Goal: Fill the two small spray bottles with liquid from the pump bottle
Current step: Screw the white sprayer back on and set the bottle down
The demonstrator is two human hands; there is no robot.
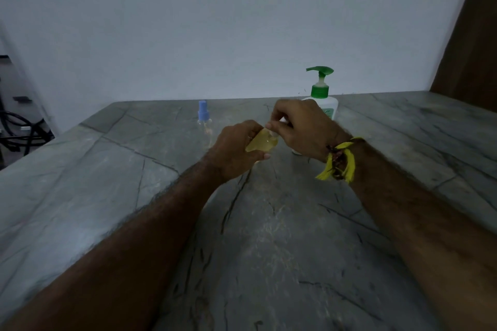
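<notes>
The left hand is gripping a small bottle of yellowish liquid, its fingers curling round the lower body, just in front of the pump bottle. The small bottle is lying tilted, its long axis running from lower left up to the right, with its neck pointing toward the right hand. That hand is pinching something at the neck with curled fingertips (likely the spray top, though the fingers are hiding it), and it is covering the lower part of the pump bottle. The pump bottle is standing upright on the stone table, its green spout pointing left. A second spray bottle with a blue cap is standing upright to the left of the pump bottle, well apart; its clear body is hard to make out in the dim light.
</notes>
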